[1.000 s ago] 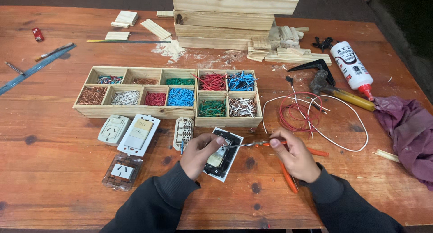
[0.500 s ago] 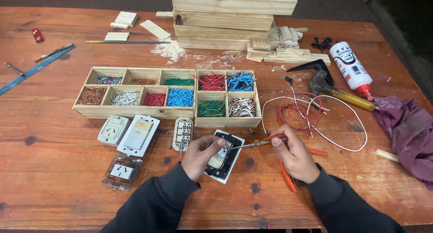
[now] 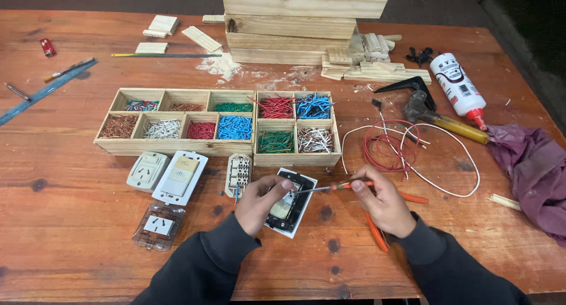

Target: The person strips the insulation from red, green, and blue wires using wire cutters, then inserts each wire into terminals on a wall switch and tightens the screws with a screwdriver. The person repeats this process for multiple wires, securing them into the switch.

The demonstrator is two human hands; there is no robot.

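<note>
Two hands at one switch module, low in the centre of the frame.

Your left hand (image 3: 259,203) curls closed over the black-and-white switch module (image 3: 291,209), hiding most of its left side; your right hand (image 3: 382,202) is closed around an orange-handled screwdriver (image 3: 330,187) whose tip meets the module's top, though the exact contact is too small to make out. Orange pliers (image 3: 377,231) lie partly under your right wrist. Left of the module you have three more fittings, one white socket (image 3: 146,170), one white plate (image 3: 180,177) and one terminal block (image 3: 238,175), plus one clear cover (image 3: 158,225). Two wooden trays (image 3: 177,147) above hold ten compartments of coloured wire pieces.
</note>
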